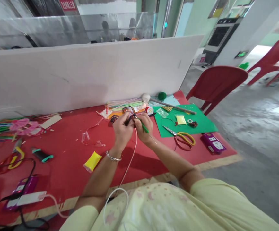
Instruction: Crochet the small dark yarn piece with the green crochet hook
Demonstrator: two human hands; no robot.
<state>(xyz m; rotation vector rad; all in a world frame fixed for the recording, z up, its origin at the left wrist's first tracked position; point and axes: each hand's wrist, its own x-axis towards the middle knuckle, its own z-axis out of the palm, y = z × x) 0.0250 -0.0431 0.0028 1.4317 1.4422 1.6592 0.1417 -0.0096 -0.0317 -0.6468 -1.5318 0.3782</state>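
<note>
Above the red table, my left hand (123, 127) is closed, fingertips pinching something small and dark, mostly hidden by the fingers. Against it, my right hand (144, 131) grips a slim tool with a green handle (144, 128), which looks like a crochet hook; its thin metal end points at the left fingertips. A phone (128, 109) lies just beyond the hands. Left of it sits a small dark ball of yarn (114, 119). A white-and-red spool (149, 110) stands to the right. A pale cable (131, 157) runs below the hands toward my body.
Scissors (181, 138) and a purple pack (213, 143) lie right, beside a green sheet (204, 123). A yellow packet (92, 161) is near my left forearm. Cutters (42, 155), a power bank with cables (25, 194) and pink ribbon (25, 126) lie left. A white board (88, 75) stands behind.
</note>
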